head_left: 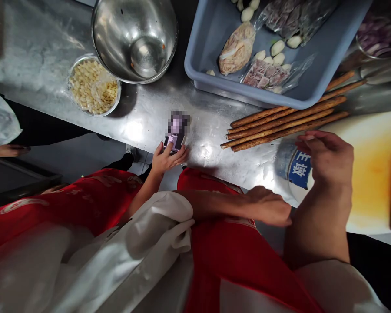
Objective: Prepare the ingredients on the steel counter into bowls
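Grip loosely curled, the right hand (332, 158) hangs by a blue-labelled tub (284, 161), any hold unclear; the left hand (270, 205) appears closed, contents hidden. Brown sticks (283, 119) lie nearby on the worktop (208, 130); slow, level wrists should avoid jostling them.

We record the left arm (220, 205) extended rightward, left hand (270, 206) fingers largely hidden; right hand (330, 158) raised, fingers bent.

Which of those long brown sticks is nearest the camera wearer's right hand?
The lowest brown stick in view: all the others lie beyond it from the right hand, toward the blue-grey tub.
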`<control>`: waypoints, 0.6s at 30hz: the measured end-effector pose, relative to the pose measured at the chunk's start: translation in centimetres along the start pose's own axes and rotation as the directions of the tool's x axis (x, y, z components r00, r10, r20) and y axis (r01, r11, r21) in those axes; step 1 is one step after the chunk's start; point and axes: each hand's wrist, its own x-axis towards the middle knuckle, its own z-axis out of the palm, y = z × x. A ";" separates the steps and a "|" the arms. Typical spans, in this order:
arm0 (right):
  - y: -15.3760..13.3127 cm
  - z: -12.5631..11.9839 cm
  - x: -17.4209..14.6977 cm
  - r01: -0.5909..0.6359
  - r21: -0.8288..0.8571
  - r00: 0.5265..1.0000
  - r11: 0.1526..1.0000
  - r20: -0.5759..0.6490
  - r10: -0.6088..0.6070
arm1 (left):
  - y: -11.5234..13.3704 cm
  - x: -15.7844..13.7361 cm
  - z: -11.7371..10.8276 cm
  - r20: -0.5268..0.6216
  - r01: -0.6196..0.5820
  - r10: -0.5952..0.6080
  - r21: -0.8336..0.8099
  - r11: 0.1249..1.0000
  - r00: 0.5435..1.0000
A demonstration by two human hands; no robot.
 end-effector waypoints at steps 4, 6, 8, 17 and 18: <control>0.9 0.6 -0.4 -0.023 -0.021 0.999 1.000 0.045 0.024 | 0.7 0.1 0.2 -0.001 0.160 -0.176 -0.413 0.897 0.984; 1.3 0.6 -0.3 -0.054 -0.031 0.997 0.998 0.059 0.056 | 0.8 0.3 0.4 0.041 0.194 -0.230 -0.692 0.696 0.972; 1.6 0.6 -0.2 -0.078 -0.036 0.995 0.996 0.064 0.080 | 0.6 0.4 0.5 0.093 0.182 -0.220 -0.885 0.429 0.971; 2.0 2.0 -1.5 -0.109 -0.050 0.979 0.993 0.166 0.116 | -0.3 0.5 0.4 0.195 0.206 -0.152 -0.977 0.056 0.969; 2.2 2.1 -1.5 -0.109 -0.049 0.979 0.993 0.165 0.116 | -0.3 0.5 0.4 0.192 0.203 -0.155 -0.978 0.057 0.969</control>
